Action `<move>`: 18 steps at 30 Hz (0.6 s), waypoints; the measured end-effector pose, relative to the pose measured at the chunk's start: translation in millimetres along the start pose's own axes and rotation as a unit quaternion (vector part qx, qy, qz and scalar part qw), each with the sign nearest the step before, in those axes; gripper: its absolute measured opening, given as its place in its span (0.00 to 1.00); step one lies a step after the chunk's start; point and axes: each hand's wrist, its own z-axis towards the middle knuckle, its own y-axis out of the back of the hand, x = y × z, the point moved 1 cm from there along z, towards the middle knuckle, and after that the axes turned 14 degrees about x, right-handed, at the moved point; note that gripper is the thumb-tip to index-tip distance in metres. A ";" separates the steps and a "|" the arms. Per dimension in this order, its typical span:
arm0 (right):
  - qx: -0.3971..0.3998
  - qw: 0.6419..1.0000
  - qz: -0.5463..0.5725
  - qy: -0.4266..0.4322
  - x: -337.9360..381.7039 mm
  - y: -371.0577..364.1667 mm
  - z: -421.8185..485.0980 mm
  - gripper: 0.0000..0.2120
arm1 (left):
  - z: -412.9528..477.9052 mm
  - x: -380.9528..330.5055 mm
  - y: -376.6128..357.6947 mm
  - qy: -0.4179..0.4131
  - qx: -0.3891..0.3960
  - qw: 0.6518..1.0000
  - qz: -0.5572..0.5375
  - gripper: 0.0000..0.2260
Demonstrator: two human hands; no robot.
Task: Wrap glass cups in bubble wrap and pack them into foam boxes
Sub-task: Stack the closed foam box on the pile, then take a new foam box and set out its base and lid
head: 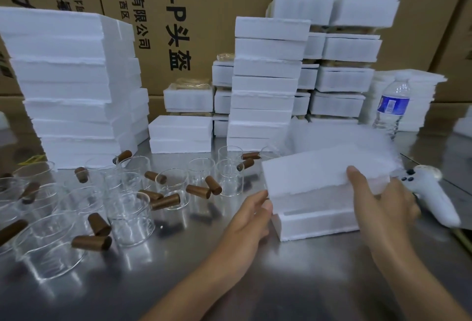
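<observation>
Likely light, crumbly — foam box (pixel 314 180) between hands; left hand (pixel 251 218) pressing its end, right hand (pixel 383 208) pinching its top edge; hold both ends.

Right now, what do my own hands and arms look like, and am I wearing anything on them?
Nothing is worn on either. The left hand and right hand have no gloves, and no ring, watch or band shows. The left forearm and right forearm are uncovered down to the bottom edge of the picture; no sleeve is in view.
</observation>
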 end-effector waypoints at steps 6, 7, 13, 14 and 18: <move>0.011 0.984 0.045 0.174 19.5 -5.0 -22.6 0.34 | -0.2 -4.6 3.8 0.007 -0.049 0.999 -0.015 0.13; 0.025 0.978 0.070 0.195 21.9 -6.7 -27.2 0.34 | 0.2 -4.9 5.7 0.017 -0.055 0.998 -0.008 0.12; 0.111 0.926 0.180 0.311 39.6 -23.4 -55.3 0.40 | -0.1 -2.7 14.9 0.080 -0.074 0.992 0.064 0.09; 0.123 0.921 0.170 0.329 42.7 -26.5 -59.6 0.42 | -0.1 -3.0 17.2 0.068 -0.092 0.990 0.081 0.09; 0.180 0.893 0.081 0.405 54.1 -38.5 -75.2 0.42 | -2.7 -15.5 34.2 -0.022 -0.187 0.978 0.086 0.06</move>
